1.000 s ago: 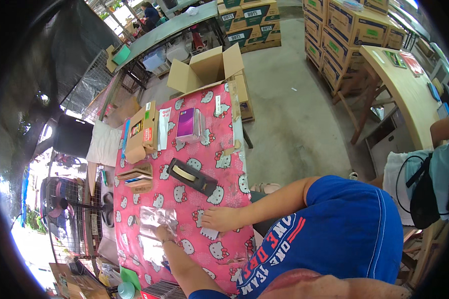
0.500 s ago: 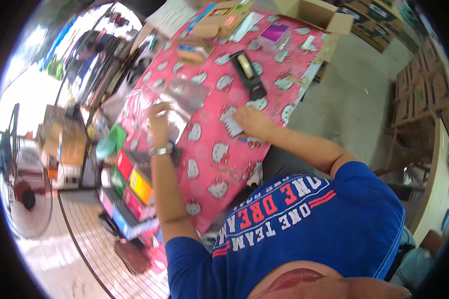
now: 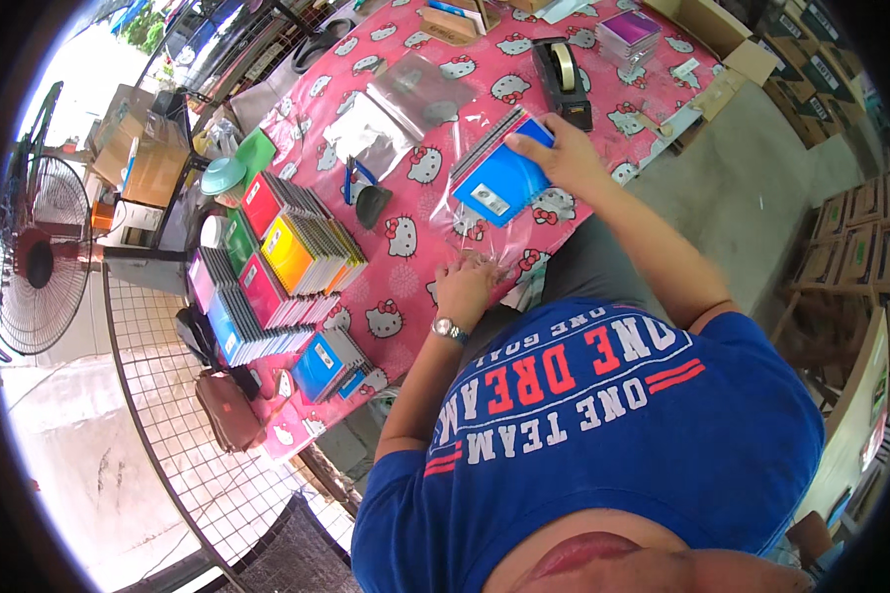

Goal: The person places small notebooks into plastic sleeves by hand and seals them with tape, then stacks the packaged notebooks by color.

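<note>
I see the near edge of the pink tablecloth [image 3: 415,272] just beside the left hand [image 3: 468,281], with bare cloth between that hand and the upright notebook rows [image 3: 297,259]. My right hand [image 3: 561,156] grasps a stack of blue-covered notebooks [image 3: 502,178] over the table, thumb on top, near the tape dispenser [image 3: 562,84]. The left touches clear plastic [image 3: 477,240]; I can't tell whether it pinches. A fan [image 3: 40,259] stands to the left, cartons [image 3: 819,79] upper right.
</note>
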Available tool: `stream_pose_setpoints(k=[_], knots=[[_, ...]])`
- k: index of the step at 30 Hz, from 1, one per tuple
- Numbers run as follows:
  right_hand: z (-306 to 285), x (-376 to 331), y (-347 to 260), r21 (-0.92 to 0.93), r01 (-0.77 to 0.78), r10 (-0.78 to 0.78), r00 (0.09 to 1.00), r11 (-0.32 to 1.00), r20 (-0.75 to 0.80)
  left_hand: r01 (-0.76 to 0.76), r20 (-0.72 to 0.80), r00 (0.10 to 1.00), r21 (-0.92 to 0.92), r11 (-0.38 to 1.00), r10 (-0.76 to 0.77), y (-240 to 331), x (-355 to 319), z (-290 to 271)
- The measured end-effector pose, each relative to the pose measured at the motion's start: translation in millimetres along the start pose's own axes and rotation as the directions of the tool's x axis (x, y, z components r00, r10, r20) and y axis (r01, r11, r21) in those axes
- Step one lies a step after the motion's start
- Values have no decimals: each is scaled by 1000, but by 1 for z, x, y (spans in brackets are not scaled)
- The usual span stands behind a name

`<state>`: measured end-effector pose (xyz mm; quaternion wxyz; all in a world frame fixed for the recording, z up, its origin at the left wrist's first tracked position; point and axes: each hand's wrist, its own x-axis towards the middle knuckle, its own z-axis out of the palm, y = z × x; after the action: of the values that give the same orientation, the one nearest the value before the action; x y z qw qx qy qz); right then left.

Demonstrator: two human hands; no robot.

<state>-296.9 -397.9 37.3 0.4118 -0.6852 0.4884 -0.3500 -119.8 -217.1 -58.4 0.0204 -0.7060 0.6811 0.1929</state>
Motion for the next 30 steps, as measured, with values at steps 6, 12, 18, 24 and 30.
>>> stream_pose_setpoints(k=[6, 12, 18, 24, 30], knots=[[32, 18, 0, 61, -143, 135, 983, 988, 128, -193, -189, 955, 181, 964, 227, 10, 7, 26], [28, 17, 65, 196, -554, 440, 792, 809, 424, -189, -169, 966, 50, 981, 195, 50, 20, 44], [22, -4, 128, 3, -583, 551, 768, 812, 326, -29, 55, 998, 38, 999, 27, 50, 8, -3], [-2, -17, 138, -12, -625, 604, 749, 780, 274, -200, -107, 972, 104, 974, 211, 35, 17, -2], [-9, 1, 103, 164, -420, 380, 897, 893, 227, 116, -104, 990, 168, 979, -99, -6, 21, 8]])
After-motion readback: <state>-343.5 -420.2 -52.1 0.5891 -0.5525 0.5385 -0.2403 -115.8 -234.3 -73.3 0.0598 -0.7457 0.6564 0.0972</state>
